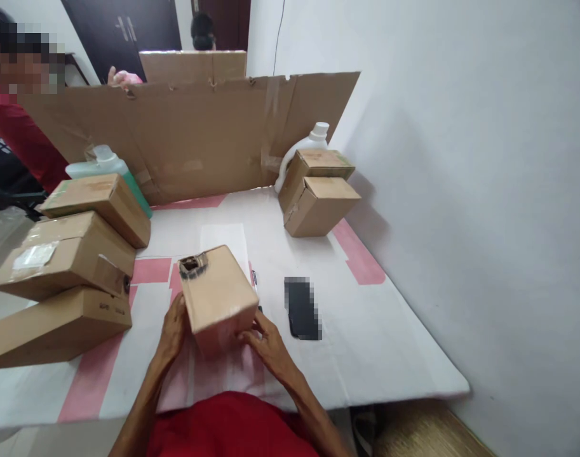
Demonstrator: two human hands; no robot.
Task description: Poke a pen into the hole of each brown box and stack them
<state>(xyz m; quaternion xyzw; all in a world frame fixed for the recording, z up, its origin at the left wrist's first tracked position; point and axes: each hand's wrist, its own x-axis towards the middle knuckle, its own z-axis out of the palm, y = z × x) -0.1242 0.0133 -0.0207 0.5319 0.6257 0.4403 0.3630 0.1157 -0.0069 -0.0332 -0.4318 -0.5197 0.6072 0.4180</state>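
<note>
A brown cardboard box (223, 289) stands on the table close in front of me, with a dark-edged hole in its top at the far left corner. My left hand (174, 327) grips its left side, fingers partly hidden behind the box. On the right, my right hand (268, 343) holds the lower right corner, thumb on the near face. Under and behind the box lies a white sheet of paper (223, 235). A black phone (303, 311), partly pixelated, lies flat to the right of my right hand.
Several cardboard boxes (75, 254) line the left side, near a bottle of green liquid (134, 190). Two boxes (325, 206) and a white jug (320, 133) stand at the back right by the wall (485, 190). A cardboard panel (199, 139) closes the back. Another person (27, 133) is at left.
</note>
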